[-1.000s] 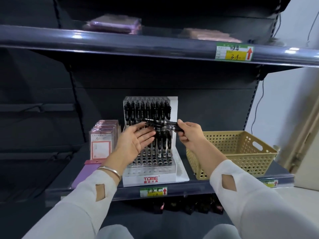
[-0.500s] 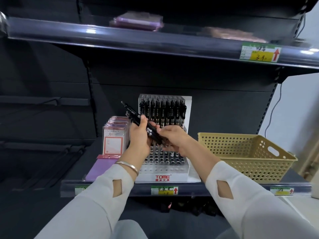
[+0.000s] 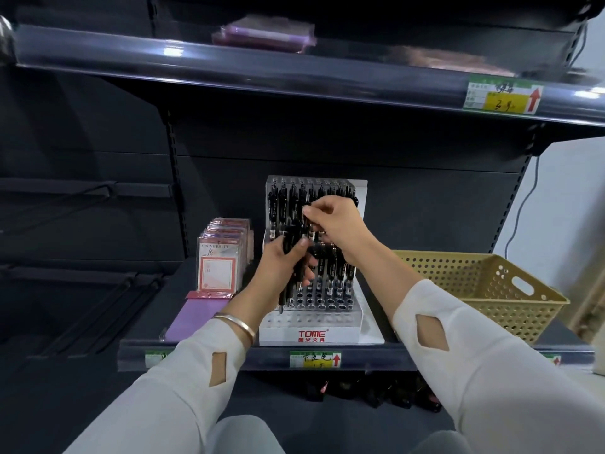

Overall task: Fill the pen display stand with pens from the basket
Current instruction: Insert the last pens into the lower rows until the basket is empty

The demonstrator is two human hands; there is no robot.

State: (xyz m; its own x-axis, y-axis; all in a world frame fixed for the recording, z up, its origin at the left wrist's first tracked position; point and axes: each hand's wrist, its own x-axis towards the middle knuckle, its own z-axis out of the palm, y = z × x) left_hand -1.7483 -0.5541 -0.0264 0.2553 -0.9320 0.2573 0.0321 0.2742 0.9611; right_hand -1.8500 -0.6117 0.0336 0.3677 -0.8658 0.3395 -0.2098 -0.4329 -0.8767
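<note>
1. Left hand [image 3: 284, 265]: closed around a bundle of black pens [image 3: 285, 294]. The bundle is upright, tips down, directly in front of the left side of the pen display stand [image 3: 311, 323]. The tips hang just above the stand's lower tier.

2. Right hand [image 3: 337, 224]: fingers curled, thumb and forefinger pinching a single black pen [image 3: 304, 224] by its upper end. I see this pen upright, just above the bundle, in front of the stand's upper rows.

3. Stand: a stepped, clear and white unit marked "TOME", standing on the shelf [image 3: 376, 355]. The back rows and the right part of the middle row hold black pens. The front rows show open holes.

4. Basket [image 3: 491, 283]: yellow, perforated, on the shelf just right of the stand. I cannot tell its contents from this angle.

5. Left of the stand: notebook packs [image 3: 217, 267] labelled "UNIVERSITY", standing upright. A price tag [image 3: 316, 359] sits on the shelf edge below the stand.
</note>
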